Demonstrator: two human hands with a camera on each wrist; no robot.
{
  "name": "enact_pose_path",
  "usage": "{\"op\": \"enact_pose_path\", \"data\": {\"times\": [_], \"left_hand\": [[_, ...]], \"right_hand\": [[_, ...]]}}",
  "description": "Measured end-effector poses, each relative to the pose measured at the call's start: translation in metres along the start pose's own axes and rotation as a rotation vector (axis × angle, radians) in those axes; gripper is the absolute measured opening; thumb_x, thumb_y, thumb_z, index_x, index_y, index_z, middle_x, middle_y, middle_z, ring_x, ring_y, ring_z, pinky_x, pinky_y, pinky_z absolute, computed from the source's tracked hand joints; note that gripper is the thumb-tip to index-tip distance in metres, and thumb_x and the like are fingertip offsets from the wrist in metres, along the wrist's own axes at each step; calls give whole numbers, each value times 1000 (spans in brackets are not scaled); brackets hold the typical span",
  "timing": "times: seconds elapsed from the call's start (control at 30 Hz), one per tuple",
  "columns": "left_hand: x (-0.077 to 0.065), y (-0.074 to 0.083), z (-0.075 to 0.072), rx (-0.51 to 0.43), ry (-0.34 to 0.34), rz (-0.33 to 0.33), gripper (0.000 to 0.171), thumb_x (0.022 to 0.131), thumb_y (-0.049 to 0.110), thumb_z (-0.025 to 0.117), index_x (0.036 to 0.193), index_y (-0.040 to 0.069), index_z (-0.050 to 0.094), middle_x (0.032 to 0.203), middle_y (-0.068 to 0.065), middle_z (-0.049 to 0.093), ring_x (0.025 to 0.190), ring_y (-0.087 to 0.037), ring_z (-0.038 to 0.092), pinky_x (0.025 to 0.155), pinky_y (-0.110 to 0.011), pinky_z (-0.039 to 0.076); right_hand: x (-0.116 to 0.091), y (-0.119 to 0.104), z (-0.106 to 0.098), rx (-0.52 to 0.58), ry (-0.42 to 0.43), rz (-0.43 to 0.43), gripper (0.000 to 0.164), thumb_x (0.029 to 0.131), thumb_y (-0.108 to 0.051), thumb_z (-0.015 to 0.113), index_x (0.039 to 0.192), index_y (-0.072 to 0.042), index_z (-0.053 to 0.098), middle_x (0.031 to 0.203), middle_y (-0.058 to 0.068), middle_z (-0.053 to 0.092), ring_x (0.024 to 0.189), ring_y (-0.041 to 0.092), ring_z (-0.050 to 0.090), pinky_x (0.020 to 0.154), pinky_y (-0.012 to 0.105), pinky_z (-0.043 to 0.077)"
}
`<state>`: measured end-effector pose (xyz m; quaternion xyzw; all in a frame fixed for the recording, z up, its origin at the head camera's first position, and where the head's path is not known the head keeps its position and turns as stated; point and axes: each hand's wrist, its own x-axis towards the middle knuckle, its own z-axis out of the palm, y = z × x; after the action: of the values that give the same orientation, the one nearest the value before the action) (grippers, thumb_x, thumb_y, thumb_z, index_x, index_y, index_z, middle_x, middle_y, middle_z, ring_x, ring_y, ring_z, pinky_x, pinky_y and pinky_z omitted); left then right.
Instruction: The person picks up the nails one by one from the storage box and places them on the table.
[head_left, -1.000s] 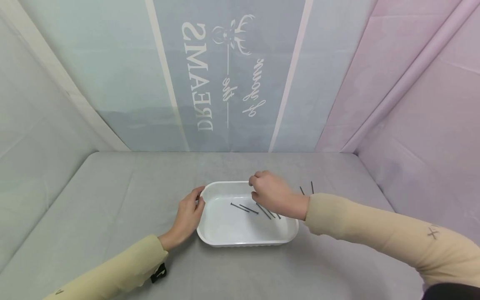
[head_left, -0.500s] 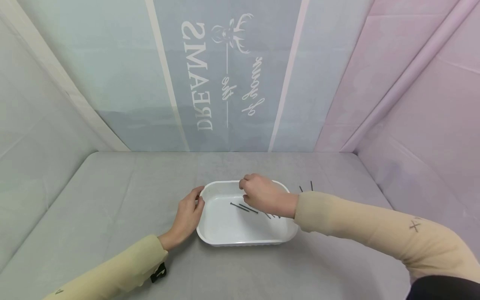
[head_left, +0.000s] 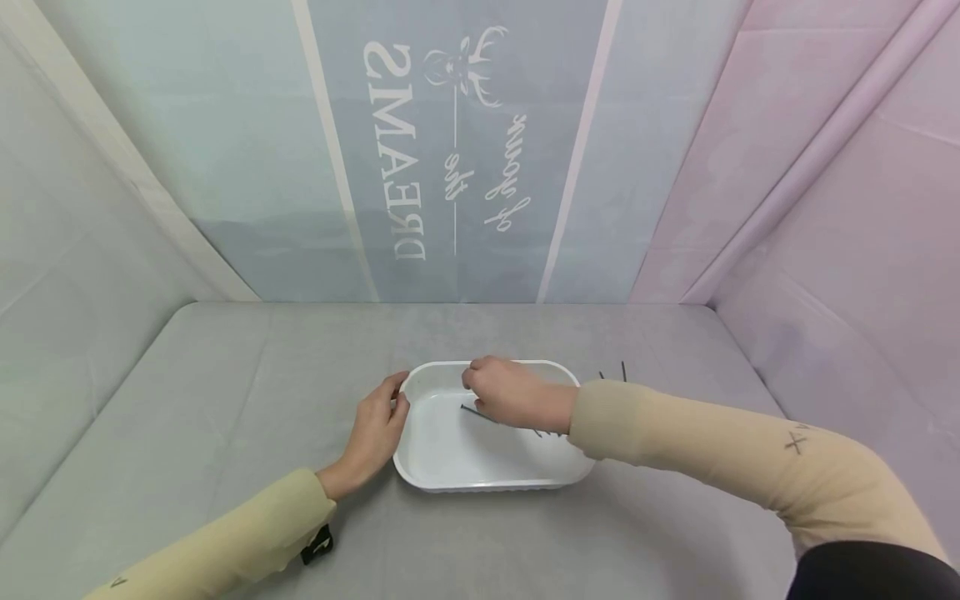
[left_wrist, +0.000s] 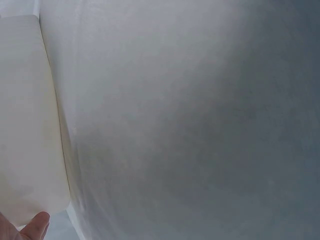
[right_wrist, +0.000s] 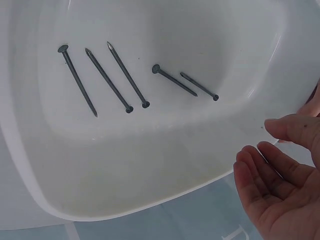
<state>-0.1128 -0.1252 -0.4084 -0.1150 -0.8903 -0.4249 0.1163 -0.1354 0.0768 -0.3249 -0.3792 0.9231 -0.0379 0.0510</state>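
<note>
A white oblong baking dish (head_left: 480, 484) sits on the grey cloth. My left hand (head_left: 372, 429) holds it at the left rim, near the far corner; a fingertip lies against its wall in the left wrist view. Over the dish, my right hand (head_left: 513, 393) has loosely bent fingers, with a gap between thumb and fingers and nothing held, as the right wrist view shows. Several dark metal nails lie on the dish floor, among them a nail (right_wrist: 80, 82) apart from a close pair and two shorter nails. In the head view my right hand and sleeve hide most of them.
Two more dark nails (head_left: 624, 372) stick out past my right sleeve on the cloth, right of the dish. Fabric walls stand on three sides, with a printed panel (head_left: 457, 167) at the back. A small black object (head_left: 318, 545) shows by my left sleeve.
My right hand has moved left across the dish, now covering one of the two left nails in the head view. The left hand, dish and nails have stayed in place.
</note>
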Motion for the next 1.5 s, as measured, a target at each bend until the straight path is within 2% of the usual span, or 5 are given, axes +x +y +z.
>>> {"op": "enact_pose_path", "data": {"times": [0.23,0.47,0.73,1.0,1.5], "left_hand": [[0,0,0,-9,1,4,33,89,2,44,120,-5,52,106,-20,61,93,-27,60,75,-39,50],[0,-1,0,-6,-2,0,33,89,2,44,120,-5,52,105,-20,61,93,-27,60,75,-39,50],[0,-2,1,0,4,8,33,88,1,45,119,-5,53,100,-18,62,85,-23,60,71,-37,49],[0,-1,0,7,7,13,32,88,1,45,119,-5,53,99,-18,62,83,-23,59,70,-37,49],[1,-1,0,-11,8,3,32,88,2,44,119,-4,53,102,-18,62,87,-24,60,72,-37,49]], "right_hand": [[6,-2,3,-10,-74,-2,19,80,1,59,98,-1,65,92,9,62,84,22,61,70,28,49],[12,-2,10,-17,-112,-3,15,80,1,58,93,-2,64,85,7,60,73,17,57,62,26,46],[18,1,21,-65,-91,-42,5,79,-1,62,83,-4,63,78,6,59,63,14,49,57,26,44],[21,2,28,-62,-136,-18,9,81,-2,61,89,-3,65,78,6,60,62,11,46,56,24,43],[26,5,38,-46,-146,-21,7,80,2,59,82,-3,64,73,7,60,59,12,43,55,26,43]]}}
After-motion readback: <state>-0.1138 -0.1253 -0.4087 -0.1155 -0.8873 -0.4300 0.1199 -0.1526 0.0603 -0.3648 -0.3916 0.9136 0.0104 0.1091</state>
